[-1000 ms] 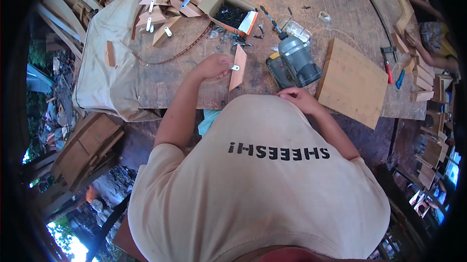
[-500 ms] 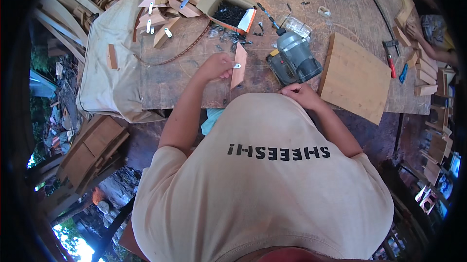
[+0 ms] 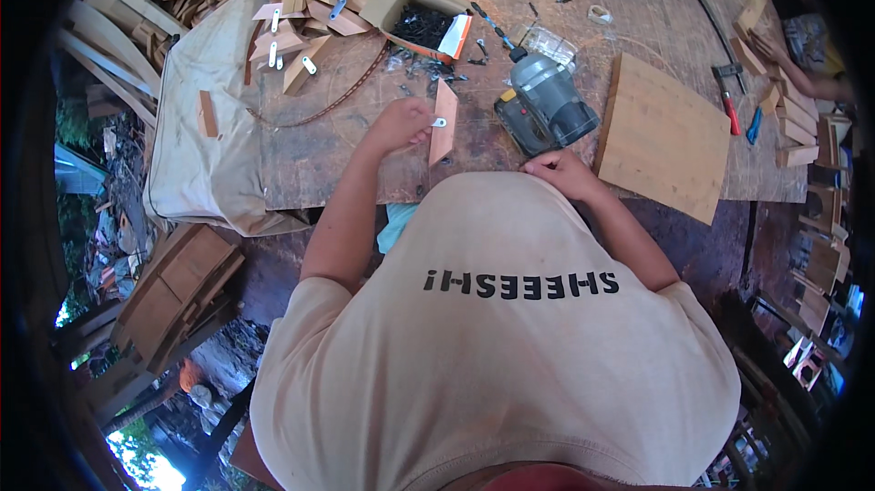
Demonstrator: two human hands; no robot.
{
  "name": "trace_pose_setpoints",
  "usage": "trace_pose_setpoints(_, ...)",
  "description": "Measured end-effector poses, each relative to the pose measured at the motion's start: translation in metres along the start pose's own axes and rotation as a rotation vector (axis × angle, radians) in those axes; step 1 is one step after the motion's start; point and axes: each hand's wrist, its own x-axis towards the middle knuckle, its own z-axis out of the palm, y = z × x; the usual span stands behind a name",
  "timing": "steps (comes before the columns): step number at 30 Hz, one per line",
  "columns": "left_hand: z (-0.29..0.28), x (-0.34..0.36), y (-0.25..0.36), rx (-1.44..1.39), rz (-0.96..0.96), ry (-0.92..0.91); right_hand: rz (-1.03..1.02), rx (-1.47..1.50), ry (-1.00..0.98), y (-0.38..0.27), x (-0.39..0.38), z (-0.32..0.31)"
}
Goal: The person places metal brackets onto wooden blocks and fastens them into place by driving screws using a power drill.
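My left hand [image 3: 402,125] is closed, its fingertips at a small white metal plate [image 3: 438,123] with holes. The plate lies across a short wooden block [image 3: 443,140] with slanted ends, set upright in the view near the table's front edge. My right hand [image 3: 564,174] rests by the table edge with its fingers curled together; what they hold, if anything, is hidden. Just beyond it a grey cordless drill [image 3: 551,99] lies on its side, its long bit pointing away to the far left.
An open cardboard box [image 3: 424,24] of black screws stands beyond the block. At the back left, several wooden blocks [image 3: 337,17] with plates are piled. To the right lie a wooden board [image 3: 665,135], a red-handled clamp [image 3: 730,103] and another person's arm [image 3: 791,72].
The view has shifted slightly. Both hands, the block with its plate and the drill keep nearly the same places.
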Motion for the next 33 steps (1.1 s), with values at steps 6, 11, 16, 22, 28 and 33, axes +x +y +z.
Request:
trace_pose_setpoints(6, -0.005, 0.006, -0.015, -0.066, 0.071, -0.052, 0.013, 0.000, 0.005, 0.005, 0.002, 0.001)
trace_pose_setpoints(11, -0.001, 0.002, -0.013, -0.083, 0.062, -0.005, 0.005, -0.010, 0.014, 0.008, 0.003, 0.001)
trace_pose_setpoints(16, 0.000, 0.000, -0.012, -0.098, 0.067, 0.022, -0.023, -0.030, 0.028, 0.008, 0.004, 0.001)
trace_pose_setpoints(22, 0.001, 0.000, -0.007, -0.085, 0.032, 0.020, 0.013, -0.019, 0.018, 0.009, 0.004, 0.002)
trace_pose_setpoints(28, 0.002, 0.001, -0.010, -0.086, 0.054, 0.028, 0.022, -0.032, 0.041, 0.008, 0.003, 0.003)
trace_pose_setpoints(33, 0.002, 0.001, -0.008, -0.084, 0.038, 0.028, -0.006, -0.025, 0.049, 0.009, 0.003, 0.003)
